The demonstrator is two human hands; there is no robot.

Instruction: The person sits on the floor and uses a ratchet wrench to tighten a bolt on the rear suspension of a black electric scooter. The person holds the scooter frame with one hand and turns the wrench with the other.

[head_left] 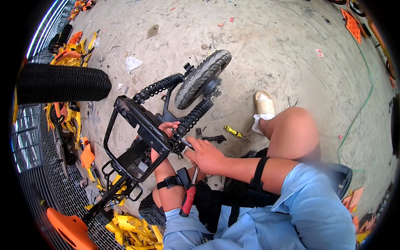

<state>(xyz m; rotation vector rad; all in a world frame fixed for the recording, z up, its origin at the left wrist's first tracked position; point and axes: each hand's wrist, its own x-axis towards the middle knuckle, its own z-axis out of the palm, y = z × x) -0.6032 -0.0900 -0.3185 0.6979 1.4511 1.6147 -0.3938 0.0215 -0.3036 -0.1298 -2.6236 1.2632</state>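
A black scooter frame (pixel 143 127) lies in front of me, with a treaded wheel (pixel 204 79) at its far end. Two black coil shock absorbers (pixel 195 116) join the wheel end to the frame. My right hand (pixel 206 157) is closed at the near shock's lower mount, around a red-handled ratchet wrench (pixel 188 201). The wrench's handle points down toward my lap; its head is hidden by the hand. A silver metal piece (pixel 186 142) shows at my fingertips. My left hand (pixel 168 127) reaches up beneath the frame, fingers curled beside the same mount; what they hold is hidden.
A yellow screwdriver (pixel 233 131) lies on the concrete floor near a black bracket (pixel 214 138). Stacked black tyres (pixel 62 83) stand at the left. Yellow panels (pixel 135 229) and an orange panel (pixel 66 228) lie at lower left. A green cable (pixel 366 100) crosses the right side.
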